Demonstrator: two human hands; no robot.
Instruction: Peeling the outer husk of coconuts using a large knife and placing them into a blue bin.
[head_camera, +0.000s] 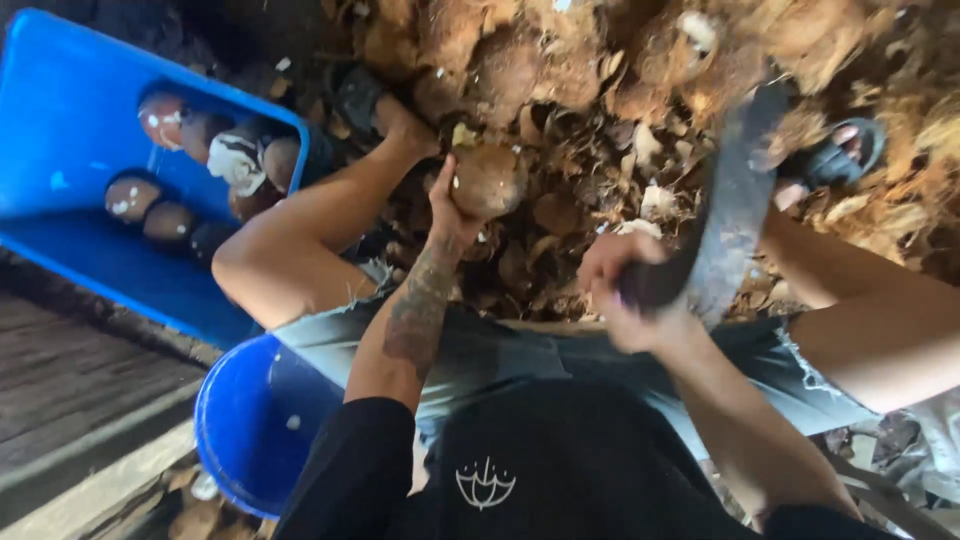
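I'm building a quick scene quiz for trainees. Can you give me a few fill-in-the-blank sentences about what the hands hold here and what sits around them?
1. The left hand holds up a brown ____.
2. The right hand grips the handle of a long, dark ____.
3. The bin holding several coconuts is ____ in colour.
4. By the person's left thigh stands a round blue ____.

Missing words: coconut; blade; blue; bucket

The coconut (487, 180) looks brown, rough and hairy. The big knife (735, 190) is dull grey metal. The tub (70, 120) and bucket (240, 430) are smooth, shiny blue plastic. The husks (600, 60) look dry and stringy.
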